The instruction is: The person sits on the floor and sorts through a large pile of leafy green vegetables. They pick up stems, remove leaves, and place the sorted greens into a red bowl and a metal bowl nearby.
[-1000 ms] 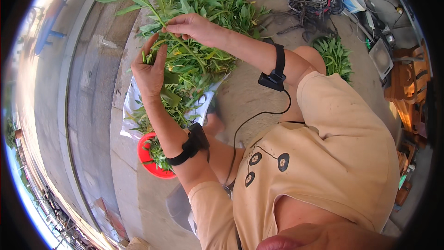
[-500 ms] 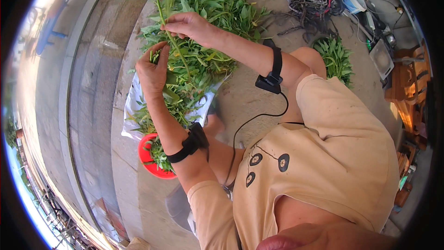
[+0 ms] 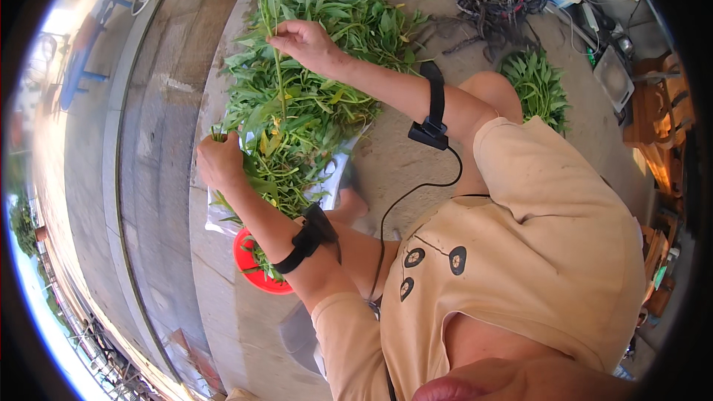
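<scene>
Over concrete floor (image 3: 394,156), red basin (image 3: 266,283), left hand (image 3: 220,161) clasping greens (image 3: 217,134), right hand (image 3: 303,41) pinching stalk (image 3: 281,82)

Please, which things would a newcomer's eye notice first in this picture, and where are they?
Probably the big heap of green leafy stalks at upper centre, with the right hand pinching one long stalk above it. Next, perhaps, the bright red tub below the heap, near the left forearm, and the beige shirt filling the lower right.
</scene>
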Demonstrator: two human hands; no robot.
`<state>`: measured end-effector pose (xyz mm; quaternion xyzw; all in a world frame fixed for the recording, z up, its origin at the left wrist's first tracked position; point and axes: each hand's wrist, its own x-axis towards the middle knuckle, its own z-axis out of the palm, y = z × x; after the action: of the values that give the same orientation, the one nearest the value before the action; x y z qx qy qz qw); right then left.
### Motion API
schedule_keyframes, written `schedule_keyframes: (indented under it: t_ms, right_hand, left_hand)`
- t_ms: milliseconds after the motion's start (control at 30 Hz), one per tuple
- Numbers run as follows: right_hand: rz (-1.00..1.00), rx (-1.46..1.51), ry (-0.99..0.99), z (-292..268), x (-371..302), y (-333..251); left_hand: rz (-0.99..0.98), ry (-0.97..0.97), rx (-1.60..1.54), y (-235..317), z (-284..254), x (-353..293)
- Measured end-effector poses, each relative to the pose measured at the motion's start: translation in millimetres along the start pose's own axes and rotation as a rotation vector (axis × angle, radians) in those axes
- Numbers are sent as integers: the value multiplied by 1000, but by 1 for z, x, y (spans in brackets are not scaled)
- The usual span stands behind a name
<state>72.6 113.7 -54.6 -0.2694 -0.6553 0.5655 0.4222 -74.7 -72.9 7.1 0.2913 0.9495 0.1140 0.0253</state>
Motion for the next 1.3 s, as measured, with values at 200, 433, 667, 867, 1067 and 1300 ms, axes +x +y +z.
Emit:
schedule_keyframes:
  t_ms: [200,433,667,867,1067,1300]
  right_hand:
    - [-163,-19,58,14,-10,-11]
    - [-121,62,37,25,-13,-28]
    - [-262,-26,114,26,-9,-37]
    - [-352,-32,314,38,-29,-89]
    - [-428,-14,917,-106,61,-122]
    - [-107,-602,915,-439,-52,-127]
  left_hand:
    - [-143,-98,44,-34,-6,12]
    - [340,-131,-758,-9,6,0]
    - [487,45,-715,41,28,-12]
    - [-132,-359,-1564,9,41,27]
    - [-255,-8,-1039,-100,75,64]
    - [-507,25,-840,-139,96,69]
